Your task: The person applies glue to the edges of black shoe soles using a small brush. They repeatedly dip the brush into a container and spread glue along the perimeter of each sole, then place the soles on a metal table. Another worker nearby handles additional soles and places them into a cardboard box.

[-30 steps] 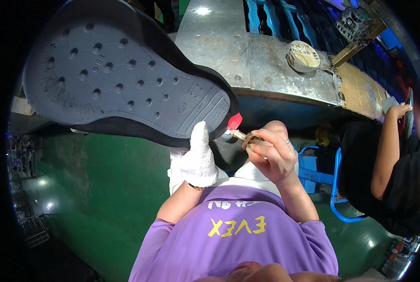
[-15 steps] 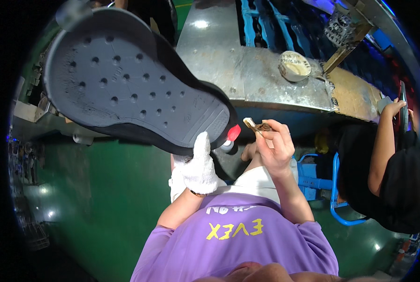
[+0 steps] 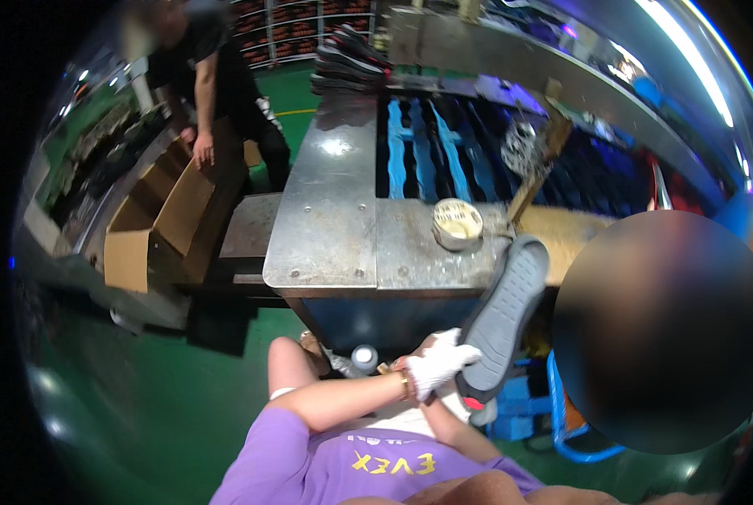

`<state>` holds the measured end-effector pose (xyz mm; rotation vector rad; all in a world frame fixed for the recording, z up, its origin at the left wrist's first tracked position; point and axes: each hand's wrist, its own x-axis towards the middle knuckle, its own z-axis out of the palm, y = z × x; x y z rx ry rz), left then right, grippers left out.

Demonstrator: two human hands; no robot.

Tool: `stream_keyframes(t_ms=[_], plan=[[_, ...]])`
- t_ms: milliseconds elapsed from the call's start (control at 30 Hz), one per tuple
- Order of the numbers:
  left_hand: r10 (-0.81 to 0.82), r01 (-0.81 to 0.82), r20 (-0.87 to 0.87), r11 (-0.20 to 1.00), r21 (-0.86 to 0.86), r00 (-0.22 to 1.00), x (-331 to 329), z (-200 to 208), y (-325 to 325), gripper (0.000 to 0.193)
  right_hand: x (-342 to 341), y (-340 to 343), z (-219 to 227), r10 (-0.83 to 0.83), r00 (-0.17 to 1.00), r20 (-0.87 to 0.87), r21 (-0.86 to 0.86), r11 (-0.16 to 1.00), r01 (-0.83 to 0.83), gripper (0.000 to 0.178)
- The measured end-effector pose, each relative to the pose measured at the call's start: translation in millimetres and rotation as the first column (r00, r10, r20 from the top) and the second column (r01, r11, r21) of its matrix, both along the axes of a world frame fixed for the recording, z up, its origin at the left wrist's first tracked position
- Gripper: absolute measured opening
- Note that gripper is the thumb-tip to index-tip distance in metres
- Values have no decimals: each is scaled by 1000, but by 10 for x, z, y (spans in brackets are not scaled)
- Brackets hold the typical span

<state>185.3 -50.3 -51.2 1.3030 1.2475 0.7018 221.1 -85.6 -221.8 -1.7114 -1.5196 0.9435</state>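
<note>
Your L hand [image 3: 444, 368], white knit glove, grips the grey shoe sole [image 3: 508, 313] by its left edge, toward the near end. Sole's off the bench [image 3: 326, 227], held up over your lap at a steep slant, far end reaching up across the bench's front edge in view; can't tell if the two touch. Grip is prob. kept low & to one side so the broad grey face stays uncovered. Red patch [image 3: 474, 404] at sole's near end, clear of the glove, just above your lap.

R hand: tucked behind L wrist, mostly hidden; can't tell if it's spread, narrow or holding anything. Only R forearm [image 3: 459, 433] shows well, approx. under the sole.

Tub [image 3: 458, 225] w/ pale contents sits nr bench's front edge, left of sole's far end; prob. there for short reach. Stack of soles [image 3: 351, 67] at bench's far left corner, likely piled to save room. Off bench's left edge: open carton [image 3: 128, 261], co-worker's hand [image 3: 204, 151] at its rim, maybe steadying it.
</note>
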Motion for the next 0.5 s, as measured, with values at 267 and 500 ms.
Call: stream_keyframes(t_ms=[267,500], plan=[[-42,86,284,985,-146,958,1484,548,1411,95,227,64,-171,111,992,61,-18,994,-110,19],[-140,205,645,978,-26,751,271,227,688,26,169,220,-152,177,982,74,-39,984,-174,22]])
